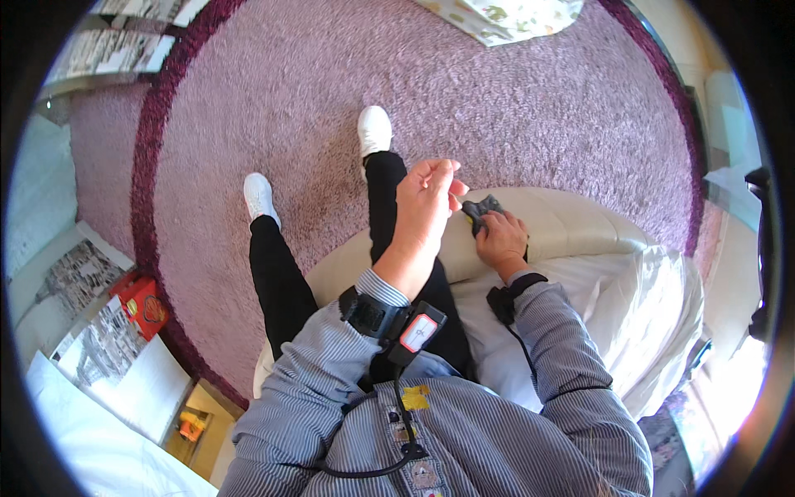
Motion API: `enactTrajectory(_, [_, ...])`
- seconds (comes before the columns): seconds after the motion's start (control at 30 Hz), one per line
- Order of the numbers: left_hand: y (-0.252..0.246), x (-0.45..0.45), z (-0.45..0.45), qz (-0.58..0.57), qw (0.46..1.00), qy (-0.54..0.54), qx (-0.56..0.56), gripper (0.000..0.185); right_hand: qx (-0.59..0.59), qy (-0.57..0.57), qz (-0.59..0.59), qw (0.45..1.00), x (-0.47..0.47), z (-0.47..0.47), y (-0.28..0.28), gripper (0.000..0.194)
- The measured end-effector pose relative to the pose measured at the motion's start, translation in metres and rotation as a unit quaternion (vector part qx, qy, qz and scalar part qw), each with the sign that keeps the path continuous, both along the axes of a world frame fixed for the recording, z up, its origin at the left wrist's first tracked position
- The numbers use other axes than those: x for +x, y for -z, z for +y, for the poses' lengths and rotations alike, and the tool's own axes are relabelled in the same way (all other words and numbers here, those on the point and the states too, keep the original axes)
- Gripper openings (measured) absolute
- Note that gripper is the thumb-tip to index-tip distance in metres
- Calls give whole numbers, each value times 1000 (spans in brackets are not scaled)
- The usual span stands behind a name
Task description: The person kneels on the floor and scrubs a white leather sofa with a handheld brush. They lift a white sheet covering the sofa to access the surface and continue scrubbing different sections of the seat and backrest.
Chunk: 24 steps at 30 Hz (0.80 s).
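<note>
In front of me, my left hand point(422, 202) is raised above my right leg with its fingers curled. Its palm faces away from view, so whether anything is inside it is hidden. My right hand point(502, 239) grips a small crumpled dark grey cloth item point(482, 210), possibly a sock, with a bit of yellow at its edge. That item lies on the padded cream edge of a bed point(559, 214), just right of my left fingertips. Black straps with devices and cables sit around both wrists.
My white shoes point(374, 129) stand on a mauve shaggy rug point(528, 118) with a dark purple border. A pale, shiny bed cover point(640, 317) lies to the right. At left are a red box point(144, 305) and furniture with printed city pictures point(102, 345). A leaf-patterned cloth point(506, 18) hangs at top.
</note>
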<state>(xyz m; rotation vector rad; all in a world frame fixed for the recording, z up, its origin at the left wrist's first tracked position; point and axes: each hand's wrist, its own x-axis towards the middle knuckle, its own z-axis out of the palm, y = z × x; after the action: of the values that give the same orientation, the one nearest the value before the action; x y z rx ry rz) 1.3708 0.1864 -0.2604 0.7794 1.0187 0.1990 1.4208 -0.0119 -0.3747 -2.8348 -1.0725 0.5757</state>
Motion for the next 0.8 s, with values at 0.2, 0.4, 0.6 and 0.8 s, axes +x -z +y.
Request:
enactTrajectory(0.2, [15, 38, -125, -71, 979, 188, -25, 22, 80, 186, 231, 952, 0, -19, -4, 27])
enactTrajectory(0.4, [31, 17, -135, -17, 964, 265, 5, 23, -164, -80, 136, 974, 9, -9, 4, 35])
enactTrajectory(0.6, [80, 36, -103, -68, 973, 218, 10, 20, -112, -72, 122, 984, 9, -11, 37, 39])
enactTrajectory(0.8, [115, 52, -114, 39, 944, 274, 180, 20, 200, 2, 265, 943, 4, -18, 102, 45])
